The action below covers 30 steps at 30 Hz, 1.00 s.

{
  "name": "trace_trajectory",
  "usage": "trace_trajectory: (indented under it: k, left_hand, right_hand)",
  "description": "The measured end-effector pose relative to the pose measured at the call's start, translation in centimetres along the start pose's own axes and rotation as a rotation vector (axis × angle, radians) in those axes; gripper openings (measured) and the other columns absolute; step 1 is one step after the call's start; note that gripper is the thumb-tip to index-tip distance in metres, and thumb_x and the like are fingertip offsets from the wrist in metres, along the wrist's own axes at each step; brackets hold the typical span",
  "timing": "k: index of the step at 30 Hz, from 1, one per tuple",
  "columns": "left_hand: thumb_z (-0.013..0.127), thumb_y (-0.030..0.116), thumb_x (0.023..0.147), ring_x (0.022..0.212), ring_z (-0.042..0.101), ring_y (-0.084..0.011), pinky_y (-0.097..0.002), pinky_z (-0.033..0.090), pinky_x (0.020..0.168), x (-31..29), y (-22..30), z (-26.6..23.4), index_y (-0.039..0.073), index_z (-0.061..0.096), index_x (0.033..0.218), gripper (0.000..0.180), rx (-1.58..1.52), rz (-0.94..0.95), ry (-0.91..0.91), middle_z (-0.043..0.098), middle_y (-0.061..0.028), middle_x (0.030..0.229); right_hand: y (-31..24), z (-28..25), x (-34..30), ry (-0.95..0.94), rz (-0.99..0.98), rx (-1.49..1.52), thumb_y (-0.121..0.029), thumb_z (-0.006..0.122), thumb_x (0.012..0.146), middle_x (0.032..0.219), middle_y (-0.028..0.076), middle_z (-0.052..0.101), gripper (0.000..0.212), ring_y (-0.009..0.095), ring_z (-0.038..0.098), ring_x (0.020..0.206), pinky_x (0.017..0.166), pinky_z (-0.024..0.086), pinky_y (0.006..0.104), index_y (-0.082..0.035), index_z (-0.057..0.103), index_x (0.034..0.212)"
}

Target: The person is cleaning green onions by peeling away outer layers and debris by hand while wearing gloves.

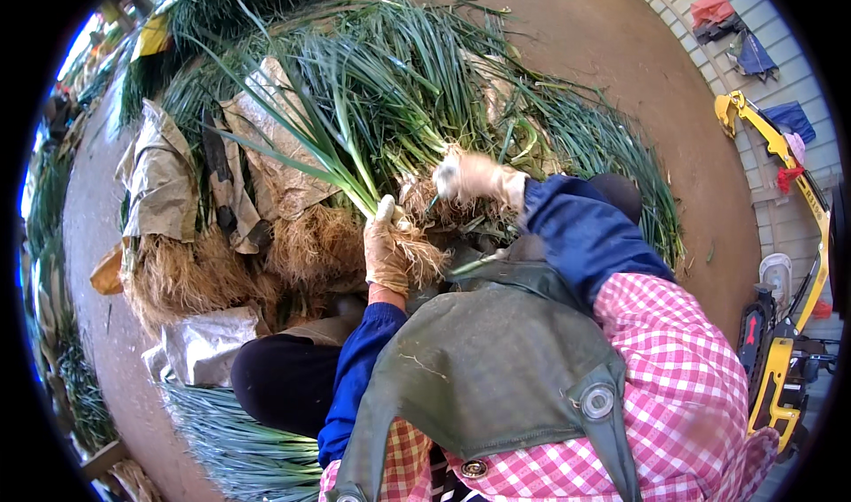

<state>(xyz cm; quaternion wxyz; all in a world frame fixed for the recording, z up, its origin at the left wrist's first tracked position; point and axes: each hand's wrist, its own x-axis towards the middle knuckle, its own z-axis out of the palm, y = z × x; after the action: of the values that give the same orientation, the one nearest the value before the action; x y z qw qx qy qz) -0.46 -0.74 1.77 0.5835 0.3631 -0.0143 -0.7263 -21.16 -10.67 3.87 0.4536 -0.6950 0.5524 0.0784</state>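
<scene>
My gloved left hand (pixel 385 247) is closed around a few green onions (pixel 357 176). Their long leaves fan up and to the left, and their tan roots (pixel 420 249) hang out on the right side of the fist. Just to the right, my gloved right hand (pixel 479 181) is over the root ends of the large heap of green onions (pixel 390 68). Motion smears its fingers, so I cannot make out whether it holds anything. Rooted bundles (pixel 310 245), partly wrapped in brown paper (pixel 275 147), lie left of my left hand.
More green onions (pixel 235 440) lie at lower left beside my knee, next to a crumpled silvery sheet (pixel 202 342). A yellow mini excavator (pixel 811 201) stands along the pale wall at right. Brown floor (pixel 585 23) runs behind the heap. My green apron (pixel 487 360) covers my lap.
</scene>
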Motion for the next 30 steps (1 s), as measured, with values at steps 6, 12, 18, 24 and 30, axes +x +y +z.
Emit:
trace_trajectory:
  k: [6, 12, 18, 24, 30]
  left_hand:
    - [0.065, 0.017, 0.086, 0.043, 0.044, -0.0100, -0.0243, 0.037, 0.037, 0.1, 0.8, -1.1, 0.011, 0.052, 0.081, 0.016, -0.056, -0.026, 0.078, 0.048, 0.0021, 0.060]
    - [0.066, 0.021, 0.086, 0.043, 0.043, -0.0091, -0.0237, 0.037, 0.038, -0.8, 1.6, -0.2, 0.012, 0.052, 0.079, 0.018, -0.103, 0.048, 0.042, 0.046, 0.0032, 0.058]
    - [0.062, 0.013, 0.087, 0.049, 0.051, -0.0104, -0.0239, 0.043, 0.042, -1.3, 1.8, 0.5, 0.001, 0.062, 0.098, 0.016, 0.016, 0.073, -0.012, 0.052, 0.0011, 0.062]
    - [0.055, 0.010, 0.089, 0.058, 0.054, -0.0132, -0.0252, 0.048, 0.050, 0.5, 0.7, -1.4, -0.003, 0.058, 0.109, 0.024, 0.030, 0.012, -0.050, 0.058, -0.0045, 0.075]
    - [0.058, 0.007, 0.086, 0.068, 0.063, -0.0182, -0.0281, 0.052, 0.058, 1.0, -0.4, -0.6, -0.004, 0.063, 0.101, 0.019, 0.017, 0.067, -0.018, 0.066, -0.0103, 0.083]
  right_hand:
    - [1.2, 1.4, 6.0, 0.446, 0.177, -0.278, -0.027, 0.067, 0.080, 0.088, 0.014, 0.064, 0.030, 0.027, 0.061, 0.078, 0.069, 0.048, 0.0365, -0.006, 0.058, 0.101]
    - [1.9, -5.9, 4.8, 0.094, -0.597, 1.205, -0.017, 0.051, 0.089, 0.129, 0.018, 0.051, 0.047, 0.025, 0.048, 0.121, 0.099, 0.044, 0.0382, 0.000, 0.042, 0.132]
    - [-0.3, -6.1, -1.2, -0.154, -0.745, 1.071, -0.022, 0.058, 0.087, 0.132, 0.012, 0.050, 0.053, 0.019, 0.051, 0.113, 0.097, 0.042, 0.0340, -0.003, 0.041, 0.134]
    - [2.0, -0.5, 1.8, 0.012, -0.336, 1.546, -0.028, 0.061, 0.089, 0.110, 0.013, 0.063, 0.049, 0.019, 0.061, 0.097, 0.092, 0.047, 0.0325, 0.004, 0.051, 0.124]
    - [0.6, 1.9, 1.4, -0.035, -0.256, 1.497, -0.031, 0.065, 0.087, 0.104, 0.011, 0.063, 0.048, 0.017, 0.061, 0.095, 0.085, 0.051, 0.0269, 0.005, 0.054, 0.116]
